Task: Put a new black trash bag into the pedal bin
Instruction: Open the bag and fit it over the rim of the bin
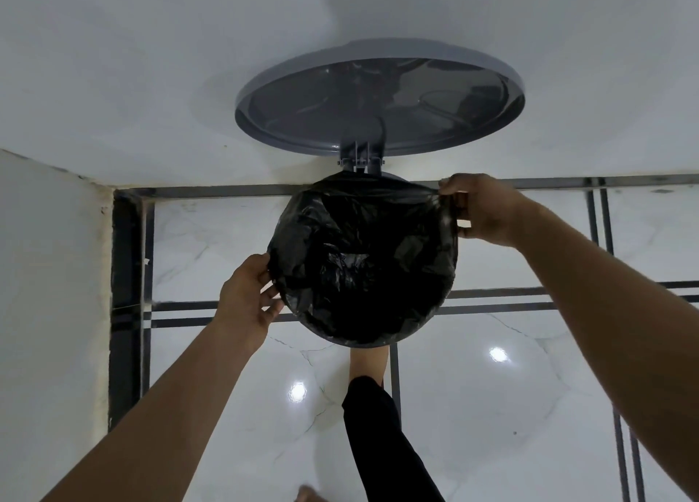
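I judge the black trash bag (pixel 363 259) feather-light, limp and slick, easy to tear, so I take it only at its hem. It hangs inside the pedal bin (pixel 372 344), its mouth folded over the rim, lid (pixel 378 96) up. My right hand (pixel 478 210) pinches the far-right hem; my left hand (pixel 247 297) grips the near-left hem with fingers curled round it.
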Tool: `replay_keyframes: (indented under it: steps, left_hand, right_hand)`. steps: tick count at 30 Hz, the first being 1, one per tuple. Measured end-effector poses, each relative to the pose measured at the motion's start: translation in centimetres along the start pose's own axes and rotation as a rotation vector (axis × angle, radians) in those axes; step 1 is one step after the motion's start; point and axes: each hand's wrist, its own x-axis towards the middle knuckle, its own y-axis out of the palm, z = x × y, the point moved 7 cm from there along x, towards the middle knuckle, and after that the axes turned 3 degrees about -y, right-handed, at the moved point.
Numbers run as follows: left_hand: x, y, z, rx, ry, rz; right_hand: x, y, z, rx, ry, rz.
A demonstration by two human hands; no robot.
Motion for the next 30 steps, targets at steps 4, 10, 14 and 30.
replay_keyframes:
  steps: [4,10,14,30]
  left_hand:
    - [0.0,-0.1,-0.4,0.067,0.025,-0.016]
    - [0.6,-0.2,-0.9,0.107,0.052,-0.048]
    - [0.8,-0.2,-0.6,0.165,0.095,-0.073]
    - [0.5,-1.9,2.3,0.069,0.361,-0.187]
  right_hand:
    - [1.2,0.1,0.5,0.004,-0.051,0.013]
    - [3.0,0.9,1.4,-0.118,-0.178,-0.115]
    - [3.5,1.4,1.0,-0.195,-0.17,-0.155]
    - [-6.5,0.4,-11.3,0.019,-0.257,-0.854]
